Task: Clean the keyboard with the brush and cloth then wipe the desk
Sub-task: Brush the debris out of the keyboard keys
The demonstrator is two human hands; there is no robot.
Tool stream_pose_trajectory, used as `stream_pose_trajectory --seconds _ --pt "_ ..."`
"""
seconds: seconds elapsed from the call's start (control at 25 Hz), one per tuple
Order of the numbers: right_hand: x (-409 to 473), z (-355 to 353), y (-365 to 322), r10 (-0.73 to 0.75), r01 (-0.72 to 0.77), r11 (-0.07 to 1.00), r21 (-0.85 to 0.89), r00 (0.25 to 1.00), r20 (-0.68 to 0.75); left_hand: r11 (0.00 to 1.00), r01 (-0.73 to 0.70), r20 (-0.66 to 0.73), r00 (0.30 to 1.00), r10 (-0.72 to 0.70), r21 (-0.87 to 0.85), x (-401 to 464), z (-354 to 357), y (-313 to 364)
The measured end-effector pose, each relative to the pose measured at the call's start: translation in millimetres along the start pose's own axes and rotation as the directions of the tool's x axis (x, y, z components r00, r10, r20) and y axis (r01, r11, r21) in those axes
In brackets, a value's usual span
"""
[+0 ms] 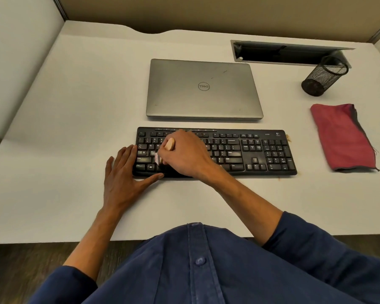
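Note:
A black keyboard (250,150) lies on the white desk (75,128) in front of me. My right hand (184,154) is closed around a small brush (169,144) with a pale wooden handle, its bristles down on the keys at the keyboard's left part. My left hand (123,174) rests flat with fingers spread against the keyboard's left end, thumb along its front edge. A folded red cloth (342,137) lies on the desk to the right of the keyboard, apart from both hands.
A shut grey laptop (204,88) sits just behind the keyboard. A black mesh pen cup (323,77) lies tipped at the back right, beside an open cable slot (283,52). Partition walls enclose the desk at the left and back.

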State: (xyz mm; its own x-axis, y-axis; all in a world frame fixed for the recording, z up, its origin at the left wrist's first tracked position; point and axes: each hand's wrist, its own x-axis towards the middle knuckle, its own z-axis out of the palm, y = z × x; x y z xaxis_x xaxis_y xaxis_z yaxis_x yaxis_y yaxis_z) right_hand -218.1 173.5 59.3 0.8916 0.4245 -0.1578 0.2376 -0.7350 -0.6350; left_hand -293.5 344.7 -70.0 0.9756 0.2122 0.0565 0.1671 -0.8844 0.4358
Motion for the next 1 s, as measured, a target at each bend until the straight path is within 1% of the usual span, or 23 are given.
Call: stream_pose_trajectory --seconds 0.08,0.2,0.32,0.44,0.48,0.6,0.72,0.8,0.84,0.96,1.0 --pt "-4 3 -3 -0.002 0.003 1.000 -0.012 0.999 0.051 1.000 0.001 -0.003 1.000 -0.001 0.004 -1 1 -1" --pt "-4 3 -5 0.005 -0.005 1.000 -0.009 1.000 -0.030 1.000 -0.012 0.012 1.000 0.012 0.003 0 0 -1" --pt "-2 4 -8 0.006 -0.005 1.000 -0.029 0.999 0.041 1.000 -0.011 0.010 1.000 0.011 0.016 0 1 -2" --pt "-1 6 -6 -0.013 0.015 0.999 0.048 0.999 -0.034 1.000 -0.011 0.010 1.000 0.011 0.012 -1 0 -1" --pt "0 9 -5 -0.012 0.014 0.996 0.083 1.000 -0.024 1.000 -0.014 0.010 1.000 0.014 0.012 -1 -1 -1" --pt "0 19 -4 -0.023 0.011 0.992 0.126 0.995 0.092 1.000 -0.013 0.009 1.000 0.013 -0.005 -1 -1 0" --pt "1 20 -4 -0.029 0.019 0.991 0.134 0.997 0.067 1.000 -0.012 0.014 1.000 0.012 -0.008 -1 -1 0" --pt "4 17 -4 -0.043 0.031 0.993 0.110 0.993 0.108 1.000 -0.015 0.006 1.000 0.015 -0.004 0 0 -1" --pt "6 16 -3 -0.051 0.041 0.993 0.108 0.994 0.093 1.000 -0.014 0.005 1.000 0.014 -0.002 -1 0 -2" --pt "19 13 1 -0.059 0.071 0.995 0.074 0.987 -0.149 1.000 -0.009 -0.002 1.000 0.009 0.000 0 1 0" --pt "22 13 2 -0.049 0.062 0.996 0.069 0.983 -0.179 1.000 -0.008 -0.004 1.000 0.008 0.001 -1 1 0"
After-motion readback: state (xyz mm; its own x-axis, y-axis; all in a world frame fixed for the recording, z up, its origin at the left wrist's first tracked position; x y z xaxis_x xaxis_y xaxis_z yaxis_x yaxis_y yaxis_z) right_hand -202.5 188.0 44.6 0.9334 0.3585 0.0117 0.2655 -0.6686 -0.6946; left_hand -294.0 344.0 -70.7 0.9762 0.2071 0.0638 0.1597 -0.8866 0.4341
